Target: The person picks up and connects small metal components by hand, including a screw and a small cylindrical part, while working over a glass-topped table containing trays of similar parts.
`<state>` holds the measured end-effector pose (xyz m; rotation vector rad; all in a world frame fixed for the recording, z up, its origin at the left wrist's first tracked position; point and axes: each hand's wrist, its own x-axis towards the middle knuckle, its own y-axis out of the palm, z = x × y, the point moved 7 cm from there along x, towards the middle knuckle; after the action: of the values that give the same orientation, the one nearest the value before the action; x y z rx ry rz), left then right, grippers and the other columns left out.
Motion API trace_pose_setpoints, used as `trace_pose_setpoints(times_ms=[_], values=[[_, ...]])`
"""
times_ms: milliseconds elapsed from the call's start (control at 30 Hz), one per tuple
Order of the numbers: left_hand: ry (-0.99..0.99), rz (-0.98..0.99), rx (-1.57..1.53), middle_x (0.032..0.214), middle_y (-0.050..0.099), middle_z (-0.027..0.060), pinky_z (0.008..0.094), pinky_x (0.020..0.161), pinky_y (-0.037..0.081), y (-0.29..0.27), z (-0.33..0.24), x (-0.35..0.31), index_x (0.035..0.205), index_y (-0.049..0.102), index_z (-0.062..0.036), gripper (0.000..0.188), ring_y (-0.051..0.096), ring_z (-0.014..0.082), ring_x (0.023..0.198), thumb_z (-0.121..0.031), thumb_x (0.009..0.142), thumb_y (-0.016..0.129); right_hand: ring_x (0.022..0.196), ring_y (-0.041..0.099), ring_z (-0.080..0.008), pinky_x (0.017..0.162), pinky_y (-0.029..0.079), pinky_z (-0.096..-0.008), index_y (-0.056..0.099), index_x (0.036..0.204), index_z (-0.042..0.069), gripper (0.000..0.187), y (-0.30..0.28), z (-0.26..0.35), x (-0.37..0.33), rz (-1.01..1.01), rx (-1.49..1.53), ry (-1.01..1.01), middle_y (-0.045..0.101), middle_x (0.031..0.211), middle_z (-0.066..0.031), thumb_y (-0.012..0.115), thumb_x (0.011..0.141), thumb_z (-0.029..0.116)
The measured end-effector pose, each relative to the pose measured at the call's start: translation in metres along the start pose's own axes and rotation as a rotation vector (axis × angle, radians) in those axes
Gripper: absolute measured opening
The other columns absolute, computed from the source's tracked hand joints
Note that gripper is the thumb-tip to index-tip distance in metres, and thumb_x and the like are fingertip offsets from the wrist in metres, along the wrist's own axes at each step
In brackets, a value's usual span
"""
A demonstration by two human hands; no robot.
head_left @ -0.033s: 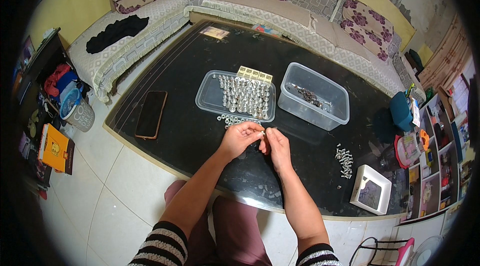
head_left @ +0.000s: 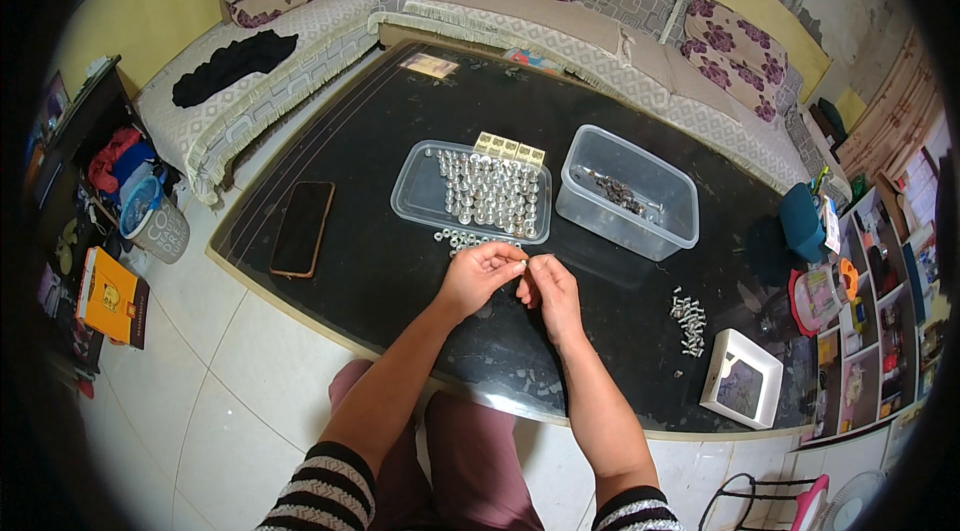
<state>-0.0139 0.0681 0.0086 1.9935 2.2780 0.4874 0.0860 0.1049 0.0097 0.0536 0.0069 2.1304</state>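
Note:
My left hand (head_left: 482, 277) and my right hand (head_left: 551, 289) meet fingertip to fingertip over the near part of the black table. Both are closed in a pinch around a small shiny metal piece (head_left: 524, 264), mostly hidden by the fingers. Just beyond my left hand lie several loose silver ring-like metal parts (head_left: 455, 239). Behind them, a shallow clear plastic tray (head_left: 412, 193) bears rows of round silver metal parts (head_left: 487, 193). Right of it, a deeper clear plastic tub (head_left: 630, 233) holds dark, screw-like pieces (head_left: 618, 194). A pile of silver screws (head_left: 689, 323) lies to the right.
A phone (head_left: 301, 230) lies on the table's left side. A white open box (head_left: 766, 383) stands at the near right corner. A yellowish strip of small squares (head_left: 509, 148) rests at the tray's far edge. Beyond the table (head_left: 380, 131) runs a long sofa (head_left: 560, 26).
My right hand's fingers have shifted very slightly left, closer against my left fingertips. Everything else stays as it was.

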Motion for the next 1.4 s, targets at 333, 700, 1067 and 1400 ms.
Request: trace_pose_setpoints(times_ms=[333, 700, 1067, 1400], values=[[-0.045, 0.023, 0.026, 0.079, 0.057, 0.0038, 0.0200, 0.066, 0.043, 0.000, 0.002, 0.000, 0.090, 0.054, 0.0029, 0.013, 0.053, 0.0074, 0.071, -0.002, 0.077, 0.053, 0.043, 0.041, -0.0053, 0.041, 0.032, -0.0177, 0.050, 0.065, 0.004, 0.033, 0.000, -0.006, 0.000, 0.041, 0.030, 0.019, 0.048, 0.050, -0.0007, 0.041, 0.085, 0.029], [-0.033, -0.016, 0.048, 0.080, 0.057, 0.0025, 0.0189, 0.066, 0.043, -0.002, 0.001, -0.001, 0.089, 0.055, 0.0021, 0.014, 0.052, 0.0061, 0.072, -0.004, 0.077, 0.054, 0.048, 0.043, -0.0046, 0.045, 0.033, -0.0175, 0.049, 0.071, 0.005, 0.024, 0.001, -0.006, -0.002, 0.080, 0.043, 0.085, 0.049, 0.055, -0.0001, 0.046, 0.084, 0.025], [-0.034, -0.002, -0.018, 0.079, 0.056, 0.0022, 0.0197, 0.065, 0.043, 0.001, 0.000, -0.001, 0.089, 0.054, 0.0023, 0.013, 0.052, 0.0063, 0.071, -0.004, 0.077, 0.054, 0.046, 0.042, -0.0050, 0.043, 0.032, -0.0175, 0.050, 0.068, 0.005, 0.030, -0.002, 0.001, 0.000, 0.000, 0.056, -0.016, 0.048, 0.052, -0.0001, 0.043, 0.085, 0.029], [-0.032, 0.091, -0.033, 0.077, 0.055, 0.0015, 0.0190, 0.064, 0.042, 0.006, 0.001, -0.001, 0.088, 0.054, 0.0017, 0.011, 0.051, 0.0061, 0.070, -0.003, 0.078, 0.053, 0.045, 0.041, -0.0053, 0.042, 0.032, -0.0177, 0.050, 0.066, 0.005, 0.031, 0.000, -0.004, -0.002, 0.060, 0.106, 0.054, 0.048, 0.051, -0.0005, 0.043, 0.085, 0.028]])
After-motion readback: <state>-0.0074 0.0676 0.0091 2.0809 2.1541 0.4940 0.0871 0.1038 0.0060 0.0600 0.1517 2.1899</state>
